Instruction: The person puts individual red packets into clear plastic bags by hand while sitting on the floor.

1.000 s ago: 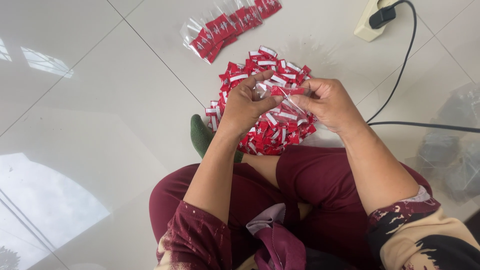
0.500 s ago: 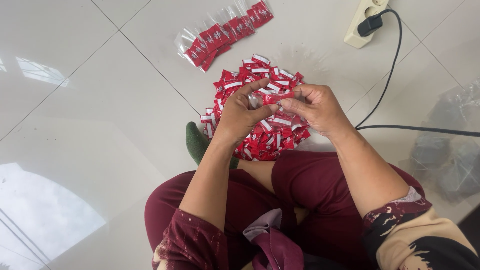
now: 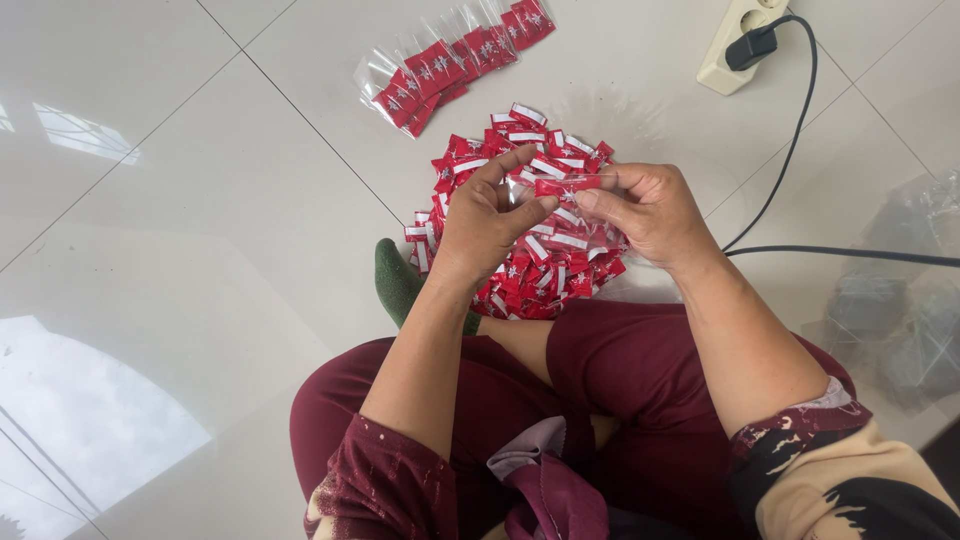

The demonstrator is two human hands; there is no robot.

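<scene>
Sitting cross-legged on white tile floor (image 3: 180,200), wide bare room to the left, a power strip (image 3: 735,45) and cable at right. The left hand (image 3: 485,225) and right hand (image 3: 650,210) meet, fingertips pinching one red sachet (image 3: 565,185) above the red sachet pile (image 3: 530,270).

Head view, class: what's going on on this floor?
A person sits cross-legged on white tiles. Both hands, the left hand and right hand, pinch a small clear bag with a red sachet inside, above a pile of sachets. A row of filled bags lies further away, near a power strip.
</scene>
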